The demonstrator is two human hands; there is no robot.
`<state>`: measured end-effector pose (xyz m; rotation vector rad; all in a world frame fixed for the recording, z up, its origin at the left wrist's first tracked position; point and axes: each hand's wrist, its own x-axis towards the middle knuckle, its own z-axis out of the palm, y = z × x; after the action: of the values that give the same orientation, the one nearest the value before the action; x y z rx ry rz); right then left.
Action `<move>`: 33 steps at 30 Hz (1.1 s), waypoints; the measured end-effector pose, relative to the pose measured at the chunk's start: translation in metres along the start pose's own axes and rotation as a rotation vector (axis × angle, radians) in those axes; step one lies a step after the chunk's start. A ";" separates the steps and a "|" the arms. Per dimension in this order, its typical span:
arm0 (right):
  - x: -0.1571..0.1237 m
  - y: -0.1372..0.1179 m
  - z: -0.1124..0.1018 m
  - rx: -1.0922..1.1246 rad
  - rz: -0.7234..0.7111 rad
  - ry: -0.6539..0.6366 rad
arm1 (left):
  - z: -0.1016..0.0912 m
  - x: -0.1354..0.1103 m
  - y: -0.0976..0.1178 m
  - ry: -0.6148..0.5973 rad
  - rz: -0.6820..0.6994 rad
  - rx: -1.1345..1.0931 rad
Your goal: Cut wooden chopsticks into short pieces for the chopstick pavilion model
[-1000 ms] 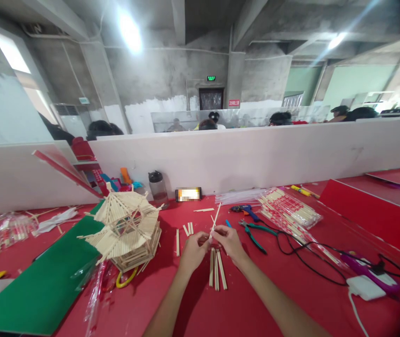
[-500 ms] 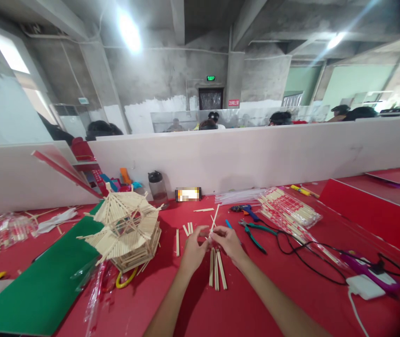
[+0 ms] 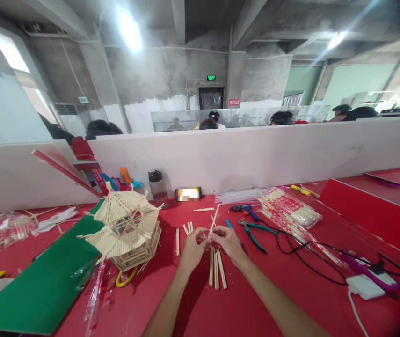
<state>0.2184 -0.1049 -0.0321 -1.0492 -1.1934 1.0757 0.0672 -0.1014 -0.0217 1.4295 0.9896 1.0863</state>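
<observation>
Stick [image 3: 215, 219] betw. left hand [image 3: 192, 249] & right hand [image 3: 228, 242].

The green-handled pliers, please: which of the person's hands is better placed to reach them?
Probably the right hand: the pliers lie just to its right, while the left hand is farther off. Both pinch thin sticks.

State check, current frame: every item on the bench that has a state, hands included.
stick: held tilted, off the table
left hand: pinching its lower end
right hand: pinching it too
loose sticks: lying flat, side by side
pavilion model: standing, roof on
pliers: lying, handles apart
bottle: upright, capped
chopstick packs: wrapped, lying flat
</observation>
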 end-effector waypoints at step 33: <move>-0.001 0.001 -0.003 0.075 0.084 -0.045 | 0.000 0.001 -0.004 -0.036 -0.102 -0.066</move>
<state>0.2215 -0.1061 -0.0334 -1.0293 -1.1448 1.2059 0.0671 -0.1003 -0.0258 1.3269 0.9821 1.0059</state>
